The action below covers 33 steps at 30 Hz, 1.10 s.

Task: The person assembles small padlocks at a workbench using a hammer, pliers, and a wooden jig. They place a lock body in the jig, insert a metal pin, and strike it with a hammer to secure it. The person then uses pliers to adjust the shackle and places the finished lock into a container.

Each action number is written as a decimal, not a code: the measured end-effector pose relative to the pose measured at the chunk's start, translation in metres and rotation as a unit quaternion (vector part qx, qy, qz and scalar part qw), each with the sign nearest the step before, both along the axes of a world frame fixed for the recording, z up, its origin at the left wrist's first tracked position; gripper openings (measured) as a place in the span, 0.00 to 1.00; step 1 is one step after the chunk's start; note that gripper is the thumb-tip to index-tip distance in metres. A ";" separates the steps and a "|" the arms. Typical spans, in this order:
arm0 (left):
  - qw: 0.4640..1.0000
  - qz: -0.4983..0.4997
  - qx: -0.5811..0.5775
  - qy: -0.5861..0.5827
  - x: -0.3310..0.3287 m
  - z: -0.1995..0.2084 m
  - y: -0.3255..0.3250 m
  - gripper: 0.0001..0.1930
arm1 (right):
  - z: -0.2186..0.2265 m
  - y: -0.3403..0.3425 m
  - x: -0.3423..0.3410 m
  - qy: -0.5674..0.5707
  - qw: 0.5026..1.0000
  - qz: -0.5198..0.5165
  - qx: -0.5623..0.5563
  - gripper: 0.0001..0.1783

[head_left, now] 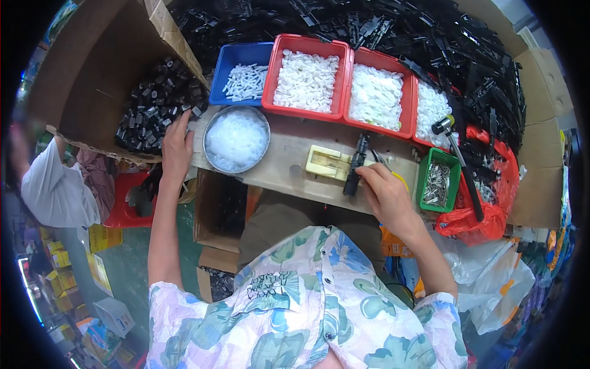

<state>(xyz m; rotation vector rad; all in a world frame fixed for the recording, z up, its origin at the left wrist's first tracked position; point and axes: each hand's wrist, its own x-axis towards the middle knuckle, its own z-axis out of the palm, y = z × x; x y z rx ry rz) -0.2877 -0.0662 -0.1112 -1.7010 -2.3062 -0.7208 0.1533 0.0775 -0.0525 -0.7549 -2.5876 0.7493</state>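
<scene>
My left hand [177,147] reaches to the edge of a cardboard box [92,80] at the left, its fingers stretched out beside a pile of small black plastic pieces [153,98]. No piece shows clearly in its fingers. My right hand [387,194] pinches the near end of a long, narrow black plastic part [356,165]. That part stands against the right end of a cream-yellow plastic block [326,163] on the worktable [289,147]. A round metal bowl [236,140] of whitish translucent bits lies to the right of my left hand.
Behind stand a blue bin [215,92] of white pegs and red bins [267,92] of small white pieces. A green bin [424,200] holds metal pins. A hammer [462,163] leans by a red plastic bag [507,184]. Black plastic parts [258,24] are heaped at the back.
</scene>
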 end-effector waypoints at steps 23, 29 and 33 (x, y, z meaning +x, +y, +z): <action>0.688 -0.094 0.120 -0.710 0.164 0.053 0.023 0.13 | -0.017 0.000 -0.040 -0.054 0.952 0.074 0.291 0.10; 0.600 -0.080 0.089 -0.791 0.195 0.047 0.037 0.10 | -0.019 -0.002 -0.031 -0.030 0.960 0.058 0.271 0.14; 0.581 -0.078 0.071 -0.807 0.210 0.040 0.040 0.09 | -0.005 0.000 -0.034 0.083 0.992 0.018 0.095 0.16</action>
